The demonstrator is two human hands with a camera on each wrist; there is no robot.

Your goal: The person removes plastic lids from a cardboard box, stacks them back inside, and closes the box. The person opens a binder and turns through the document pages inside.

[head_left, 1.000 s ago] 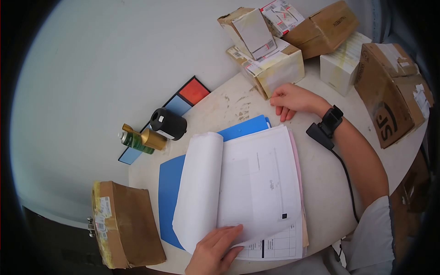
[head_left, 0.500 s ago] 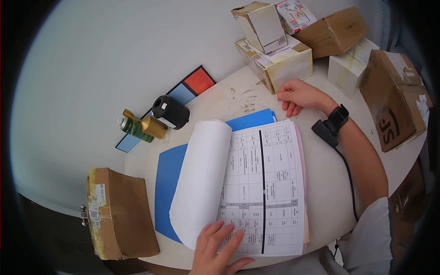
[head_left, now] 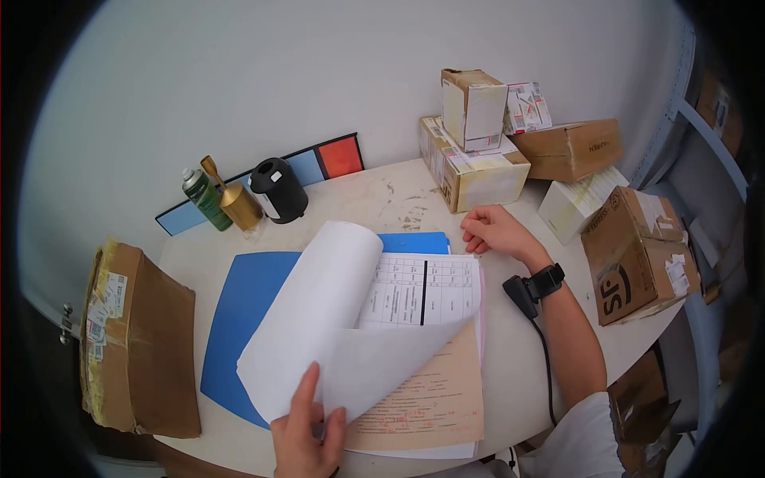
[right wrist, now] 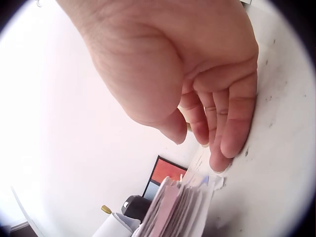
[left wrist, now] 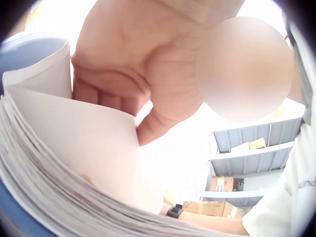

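Note:
A thick stack of papers lies on a blue folder [head_left: 239, 319], with several sheets [head_left: 319, 279] curled back to the left. My left hand [head_left: 303, 434] is at the stack's near edge, pinching the lower part of a sheet printed with a table [head_left: 398, 291] between thumb and fingers. That sheet's near part is folded over, white back up. Under it shows a beige page [head_left: 434, 390] with print and red handwriting. Beyond the stack's far right corner, my right hand [head_left: 498, 231] rests on the table, fingers loosely bent and holding nothing, as the right wrist view [right wrist: 197, 89] also shows.
Cardboard boxes [head_left: 482, 179] are piled at the back right, and a brown box [head_left: 637, 255] stands at the right edge. Another brown box [head_left: 151, 350] is at the left. A black canister [head_left: 279, 191], gold container [head_left: 241, 207] and green can [head_left: 205, 199] stand by the wall.
A blank-looking page has gone over, showing the table sheet. My left hand, spread over that sheet half a second ago, now lifts its near part leftward, uncovering the beige page. The view has tilted up.

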